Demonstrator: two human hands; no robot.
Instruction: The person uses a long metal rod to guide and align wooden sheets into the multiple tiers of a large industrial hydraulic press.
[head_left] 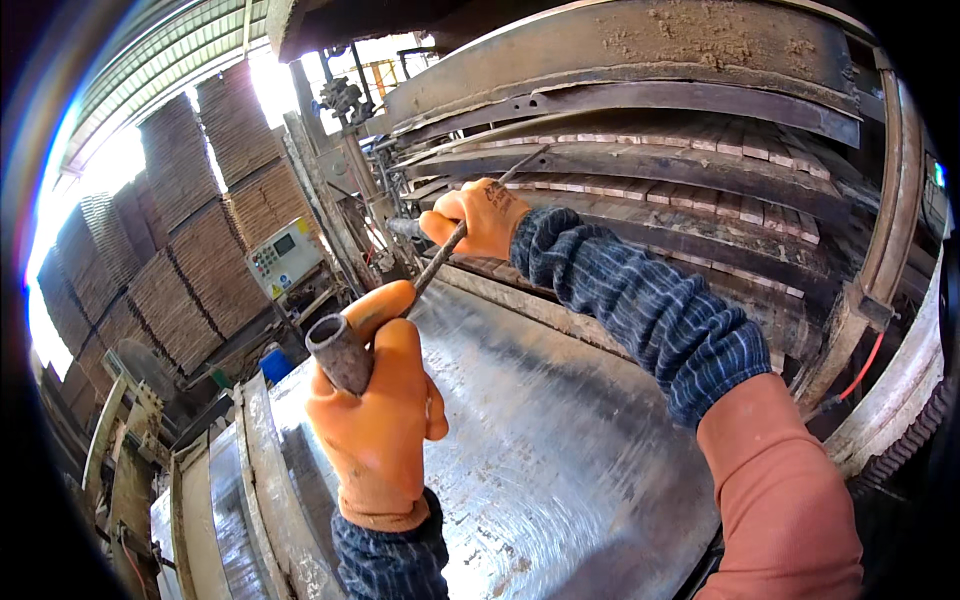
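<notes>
My left hand point(378, 425), in an orange glove, is closed around the short, hollow pipe handle point(341, 354) of a long metal rod point(437, 265). The rod slants up and away to the right. Farther along, my right hand point(482, 218), also gloved in orange, is closed on the rod, whose thin far end points at the layered rack point(640, 160). A smooth metal sheet point(540, 440) lies below both hands. Beside the right hand's fingers shows a grey pipe end point(405, 228); whether it belongs to the rod, I cannot tell.
Several dark plates with rows of wooden pieces between them fill the rack, framed by a rusty upright point(893, 200) at right. At left stand a control box point(285, 258), tall stacks of brown sheets point(180, 240) and a blue container point(276, 365).
</notes>
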